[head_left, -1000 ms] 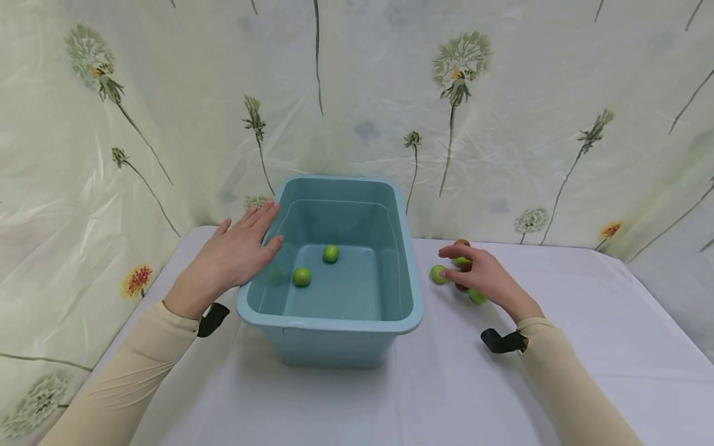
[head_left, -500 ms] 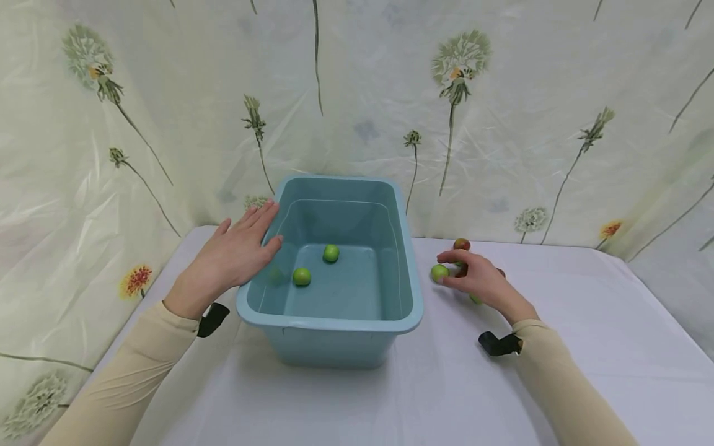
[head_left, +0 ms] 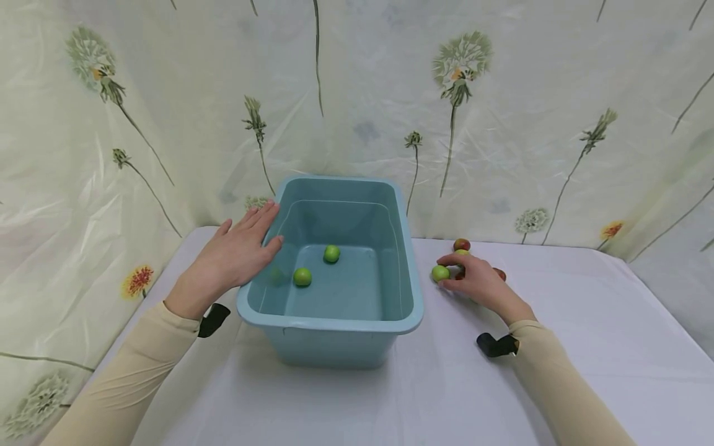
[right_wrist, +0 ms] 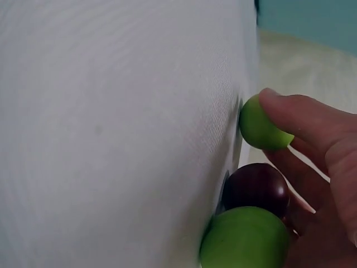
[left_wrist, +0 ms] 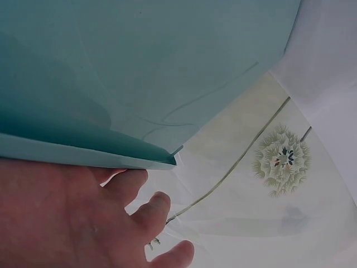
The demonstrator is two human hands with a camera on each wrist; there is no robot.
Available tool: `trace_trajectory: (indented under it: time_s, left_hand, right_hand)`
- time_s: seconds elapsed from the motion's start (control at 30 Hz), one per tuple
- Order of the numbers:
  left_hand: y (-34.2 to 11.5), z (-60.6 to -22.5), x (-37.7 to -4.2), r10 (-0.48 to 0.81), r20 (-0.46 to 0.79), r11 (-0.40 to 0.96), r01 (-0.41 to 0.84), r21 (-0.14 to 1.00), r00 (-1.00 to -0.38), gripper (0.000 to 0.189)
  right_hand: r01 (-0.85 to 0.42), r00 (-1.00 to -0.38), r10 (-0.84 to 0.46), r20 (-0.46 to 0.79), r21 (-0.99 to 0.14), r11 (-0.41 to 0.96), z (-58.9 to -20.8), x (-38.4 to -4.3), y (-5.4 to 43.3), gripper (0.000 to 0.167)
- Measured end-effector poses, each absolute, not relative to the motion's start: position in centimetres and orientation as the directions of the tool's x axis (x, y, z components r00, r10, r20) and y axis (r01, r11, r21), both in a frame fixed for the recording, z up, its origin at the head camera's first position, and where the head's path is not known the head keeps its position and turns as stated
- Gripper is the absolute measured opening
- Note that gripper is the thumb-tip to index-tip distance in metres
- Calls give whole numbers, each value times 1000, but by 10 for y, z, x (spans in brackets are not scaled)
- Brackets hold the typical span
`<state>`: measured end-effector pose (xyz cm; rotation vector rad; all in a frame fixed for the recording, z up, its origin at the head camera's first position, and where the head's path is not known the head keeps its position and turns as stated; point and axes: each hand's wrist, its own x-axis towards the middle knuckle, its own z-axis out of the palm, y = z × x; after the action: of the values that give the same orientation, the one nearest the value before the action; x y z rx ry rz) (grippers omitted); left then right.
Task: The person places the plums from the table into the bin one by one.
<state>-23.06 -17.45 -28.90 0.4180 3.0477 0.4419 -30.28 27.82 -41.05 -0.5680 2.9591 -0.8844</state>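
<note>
My left hand [head_left: 237, 251] rests flat with fingers straight on the left rim of a light blue plastic tub [head_left: 329, 323]. In the left wrist view, this hand [left_wrist: 83, 215] lies along the outside of the tub's rim. To the right of the tub, my right hand [head_left: 480, 280] pinches a small round green fruit [head_left: 440, 274] between thumb and fingers, low at the white cloth. The right wrist view has the thumb on the green fruit [right_wrist: 261, 125], with a dark red fruit [right_wrist: 256, 188] and another green fruit [right_wrist: 245, 240] beneath the palm.
Two green fruits, a nearer one [head_left: 302, 277] and a farther one [head_left: 331, 253], lie on the tub's floor. Behind my right hand sits a red fruit [head_left: 462, 245]; another red fruit [head_left: 500, 273] shows beside the knuckles. A flower-printed sheet [head_left: 357, 93] hangs behind the white-covered table [head_left: 446, 384].
My right hand has shifted slightly left, and its thumb and fingers have closed around the leftmost green fruit. The left hand and the tub have stayed in place.
</note>
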Motion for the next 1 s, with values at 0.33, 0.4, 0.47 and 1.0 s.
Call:
trace_trajectory:
  time_s: [0.33,0.4,0.47,1.0]
  left_hand:
    - [-174,-289,-231,270,15,922,262,286,-963,65]
    - [-174,-289,-231,269,15,921,262,287,-963,65]
    - [-174,-289,-231,272,15,921,264,287,-962,65]
    - [-175,-291,-230,280,16,922,273,275,-960,66]
  right_hand:
    - [-316,-945,-312,101,-536,783,-409,-302,281,41]
    - [-301,-950,-297,96,-534,790,-408,-302,282,42]
    - [-289,-954,-286,91,-538,792,-406,-302,284,43]
    - [-253,-966,-230,119,-618,744,-390,-297,288,49]
